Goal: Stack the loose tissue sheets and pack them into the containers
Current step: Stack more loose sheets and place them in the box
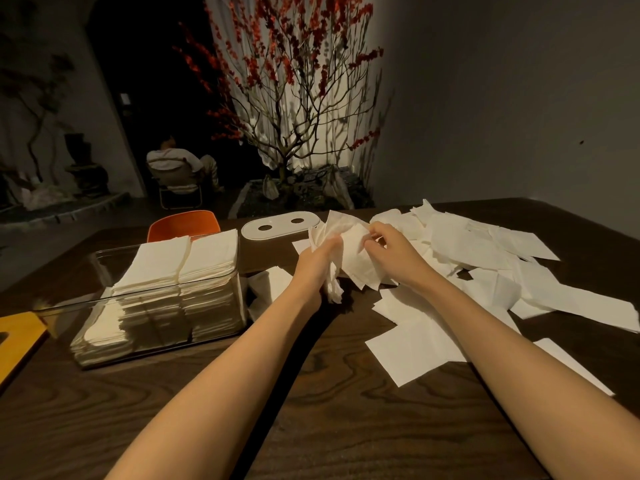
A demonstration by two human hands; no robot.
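Both hands are up over the middle of the dark wooden table [311,410], working one bundle between them: the left hand [317,259] grips a crumpled handful of tissue sheets [349,247] from below, fingers wrapped round the hanging ends, while the right hand [388,242] pinches the bundle's upper right edge with curled fingers, so the two hands sit close together, joined by the paper. The clear plastic container [145,306] stands to the left, already filled above its rim with two neat side-by-side stacks, and its white oval lid [280,225] with two holes lies apart, behind the hands. Many loose sheets [485,265] remain scattered flat across the right side of the table, some overlapping, some near the edge. The bundle looks bunched rather than squared, so the likely trouble is packing it as it is: creased sheets would sit proud on stacks that already stand high, and the lid might then fail to seat. Tugging at thin tissue with a pinch could also tear it. An arm sweeping back for more could brush loose sheets off the table's right side, where they lie unweighted
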